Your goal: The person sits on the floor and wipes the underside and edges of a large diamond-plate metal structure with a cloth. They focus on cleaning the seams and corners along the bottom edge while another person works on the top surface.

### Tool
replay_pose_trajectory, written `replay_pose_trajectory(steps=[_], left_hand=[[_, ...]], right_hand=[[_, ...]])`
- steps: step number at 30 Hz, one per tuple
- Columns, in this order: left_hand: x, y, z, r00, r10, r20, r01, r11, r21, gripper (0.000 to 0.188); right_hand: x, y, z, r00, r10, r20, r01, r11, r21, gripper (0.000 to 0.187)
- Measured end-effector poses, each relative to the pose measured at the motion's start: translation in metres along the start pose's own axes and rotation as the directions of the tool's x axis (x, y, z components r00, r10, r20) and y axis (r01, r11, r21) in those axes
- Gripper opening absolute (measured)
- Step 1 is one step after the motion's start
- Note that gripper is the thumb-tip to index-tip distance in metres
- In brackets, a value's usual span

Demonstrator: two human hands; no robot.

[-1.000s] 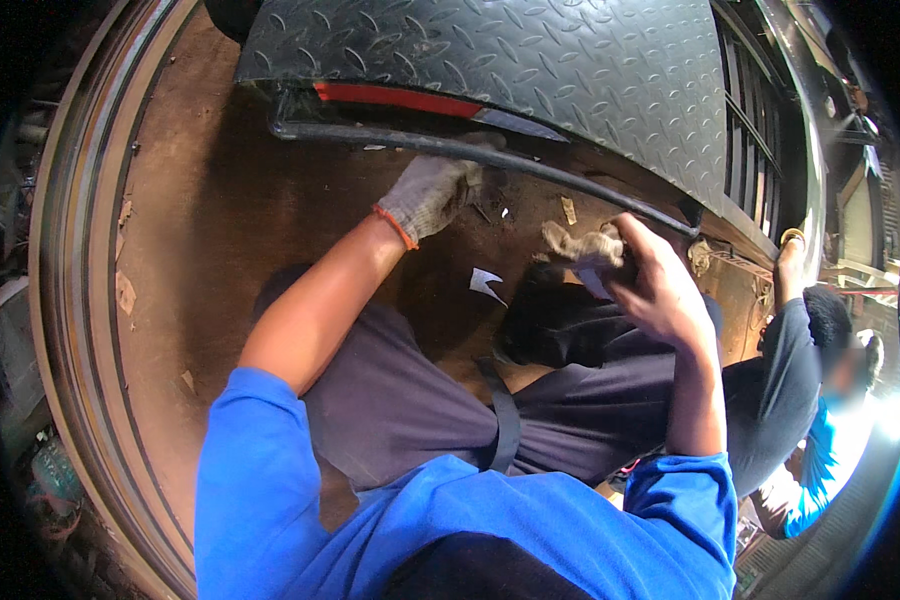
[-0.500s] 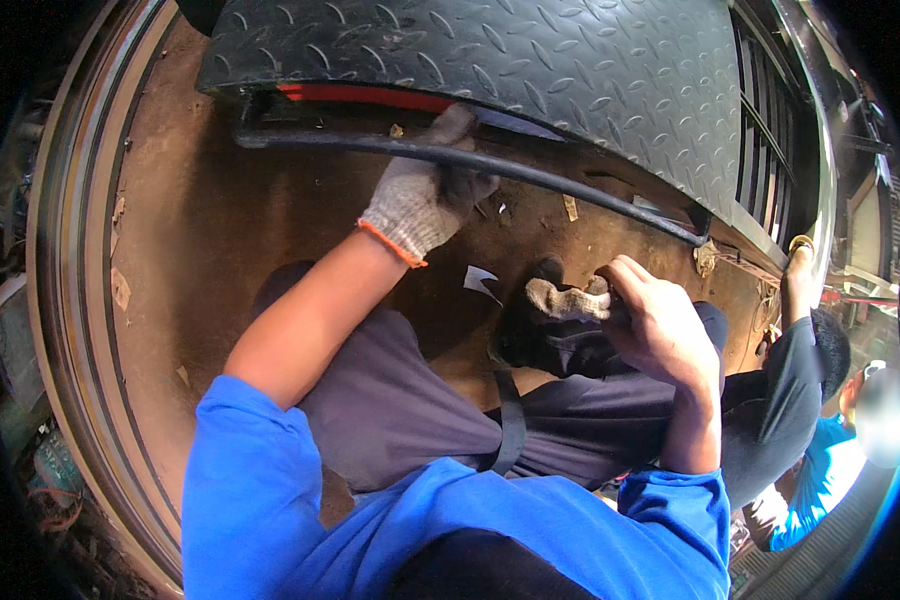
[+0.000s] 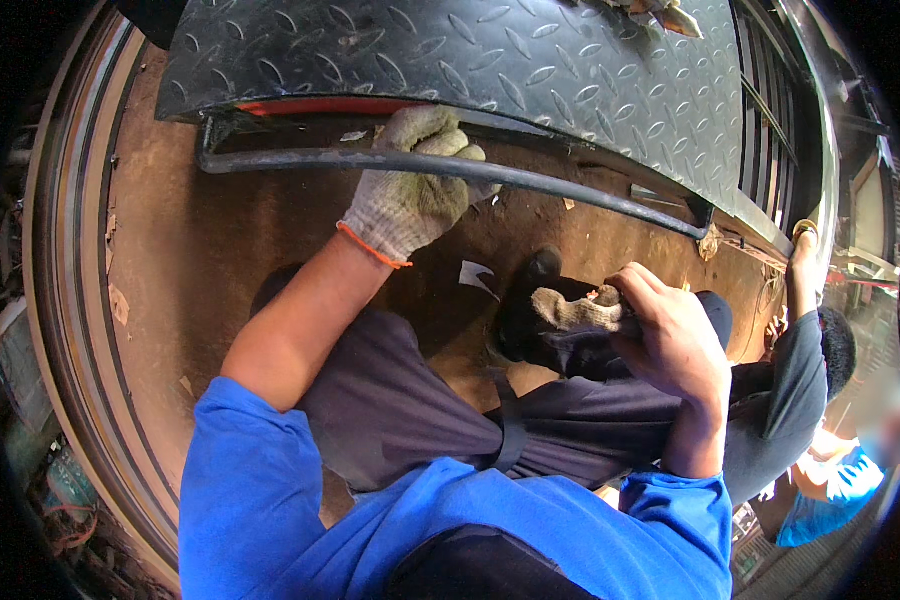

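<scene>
My left hand [image 3: 415, 195] wears a grey knit work glove with an orange cuff. It reaches beneath a dark metal bar [image 3: 560, 187], which crosses in front of it below the edge of a black diamond-plate platform [image 3: 450, 60]. Its fingers are curled on the far side of the bar; what lies within them is hidden. Bare, my right hand [image 3: 670, 335] is closed on a crumpled, soiled knit glove [image 3: 575, 312] above my right leg. A red strip [image 3: 320, 106] runs under the platform's edge, near my left fingers.
Brown floor [image 3: 160, 250] bears a white paper scrap [image 3: 477, 277] and other bits. A door-like track [image 3: 60, 300] curves along the left. Another person's hand [image 3: 803, 250] rests at the platform's right side. Brownish debris [image 3: 660, 14] sits on the platform top.
My left hand has shifted slightly left, and its fingers have curled in from a stretched reach under the platform. The right hand keeps the glove. The view has tilted toward the platform.
</scene>
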State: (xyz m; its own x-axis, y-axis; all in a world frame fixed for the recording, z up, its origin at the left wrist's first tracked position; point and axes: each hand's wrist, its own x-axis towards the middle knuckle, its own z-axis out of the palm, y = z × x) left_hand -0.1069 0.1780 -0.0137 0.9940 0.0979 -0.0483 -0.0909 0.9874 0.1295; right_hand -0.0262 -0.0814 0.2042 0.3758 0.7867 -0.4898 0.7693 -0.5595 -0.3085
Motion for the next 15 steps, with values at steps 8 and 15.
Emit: replay_pose_trajectory(steps=[8,15], left_hand=[[0.004,0.003,0.006,0.995,-0.077,0.068,0.087,0.983,-0.161,0.015],[-0.011,0.012,0.028,0.979,-0.176,-0.100,0.142,0.951,-0.275,0.028]], right_hand=[[-0.001,-0.007,0.005,0.999,0.011,-0.030,-0.011,1.000,0.003,0.051],[-0.014,-0.007,0.003,0.999,0.001,-0.051,0.000,1.000,0.021,0.049]])
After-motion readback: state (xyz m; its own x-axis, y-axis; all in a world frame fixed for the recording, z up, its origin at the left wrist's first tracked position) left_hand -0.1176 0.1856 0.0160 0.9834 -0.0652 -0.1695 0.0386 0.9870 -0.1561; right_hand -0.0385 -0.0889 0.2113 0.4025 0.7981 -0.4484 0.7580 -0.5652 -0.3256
